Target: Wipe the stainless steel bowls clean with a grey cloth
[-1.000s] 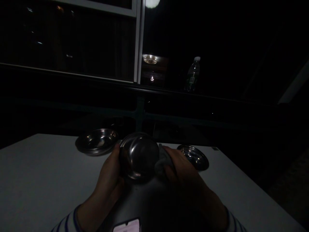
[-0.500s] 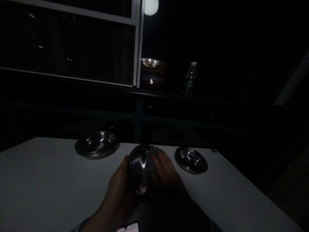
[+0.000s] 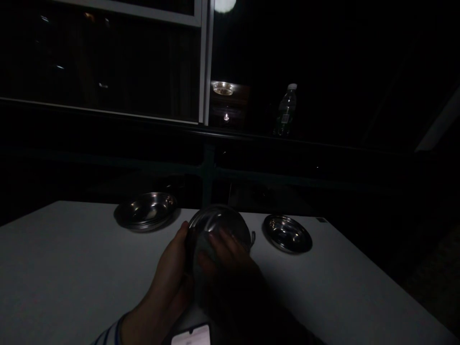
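In the head view, my left hand grips the left rim of a shiny metal bowl, tilted above the table. My right hand presses a greyish cloth against the bowl's surface, its fingers spread over it. Dim light hides much of the cloth and my right palm. A small bit of something pale sticks out past the bowl's right edge; I cannot make out what it is.
On the white table, stacked metal bowls stand at the back left, and more metal bowls at the right. A phone lies at the near edge. Beyond, a plastic bottle stands by the window frame.
My right hand and the cloth have shifted from the bowl's right side towards its middle and left. The bowl has turned, showing more of its right side.
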`<action>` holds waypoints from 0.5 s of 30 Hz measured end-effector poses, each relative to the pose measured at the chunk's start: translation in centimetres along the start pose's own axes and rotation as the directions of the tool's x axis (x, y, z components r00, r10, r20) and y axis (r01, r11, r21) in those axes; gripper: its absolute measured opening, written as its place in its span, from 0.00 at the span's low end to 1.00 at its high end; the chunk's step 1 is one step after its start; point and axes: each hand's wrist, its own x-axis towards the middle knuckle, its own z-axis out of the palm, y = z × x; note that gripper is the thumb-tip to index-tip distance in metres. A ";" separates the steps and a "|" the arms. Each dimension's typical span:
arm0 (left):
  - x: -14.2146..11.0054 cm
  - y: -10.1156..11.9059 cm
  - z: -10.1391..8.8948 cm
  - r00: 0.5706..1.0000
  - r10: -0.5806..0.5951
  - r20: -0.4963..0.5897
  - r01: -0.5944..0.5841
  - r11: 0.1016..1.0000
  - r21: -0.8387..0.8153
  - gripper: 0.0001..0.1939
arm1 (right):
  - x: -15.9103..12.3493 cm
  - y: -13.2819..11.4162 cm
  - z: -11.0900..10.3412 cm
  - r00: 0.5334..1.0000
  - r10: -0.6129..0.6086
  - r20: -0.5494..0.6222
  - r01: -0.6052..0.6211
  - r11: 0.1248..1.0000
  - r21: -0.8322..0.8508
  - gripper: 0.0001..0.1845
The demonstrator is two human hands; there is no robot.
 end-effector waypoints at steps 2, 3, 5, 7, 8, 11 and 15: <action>0.2 -0.4 -0.4 1.000 -0.019 0.015 0.019 1.000 0.014 0.09 | 0.1 0.4 -0.2 0.999 -0.037 0.016 0.038 0.999 -0.015 0.21; 0.2 -0.6 -0.5 0.999 -0.026 0.023 0.025 1.000 0.013 0.09 | 0.1 0.9 -0.4 0.999 0.046 0.005 -0.046 0.999 -0.023 0.21; 0.3 -1.1 -0.7 0.995 -0.063 0.076 0.063 0.998 0.005 0.11 | 0.1 1.7 -0.8 0.985 0.153 0.080 -0.150 0.988 -0.038 0.22; 0.3 -1.3 -0.6 0.984 -0.109 0.143 0.111 0.994 -0.007 0.12 | 0.0 1.5 -0.7 0.982 0.166 0.093 -0.162 0.986 -0.046 0.23; 0.3 -1.2 -0.6 0.981 -0.121 0.151 0.125 0.992 -0.017 0.12 | -0.1 1.0 -0.5 0.988 0.133 0.078 -0.129 0.991 -0.046 0.22; 0.1 -0.9 -0.3 0.992 -0.116 0.048 0.114 0.992 0.048 0.13 | -0.4 -1.2 0.2 0.999 -0.025 0.047 0.028 0.998 -0.056 0.17; 0.1 -1.3 -0.7 0.993 -0.021 0.112 0.008 0.994 0.109 0.13 | -0.3 -1.1 0.2 0.993 -0.094 0.070 0.097 0.994 -0.049 0.16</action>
